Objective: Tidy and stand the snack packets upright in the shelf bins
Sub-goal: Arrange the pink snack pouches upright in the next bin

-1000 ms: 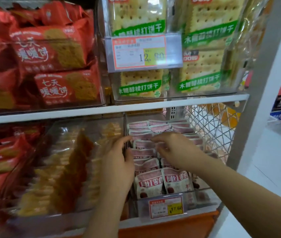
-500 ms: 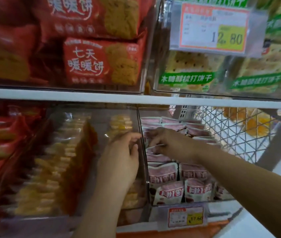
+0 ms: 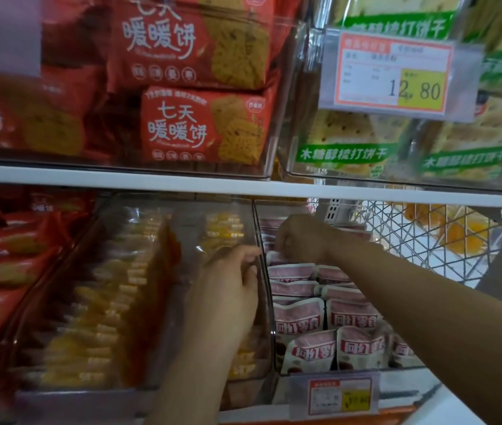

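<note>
In the right bin (image 3: 258, 223), the right hand (image 3: 302, 237) is now placed farther back among the packets (image 3: 300, 315), its grip clenched on a far one. The left hand (image 3: 231, 277) is still curled over the bin wall. Near rows are judged upright; far rows remain.

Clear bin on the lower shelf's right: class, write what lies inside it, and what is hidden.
Rows of pink-and-white snack packets, front ones standing. The right hand covers some rear packets; whether it grips one is hidden.
</note>
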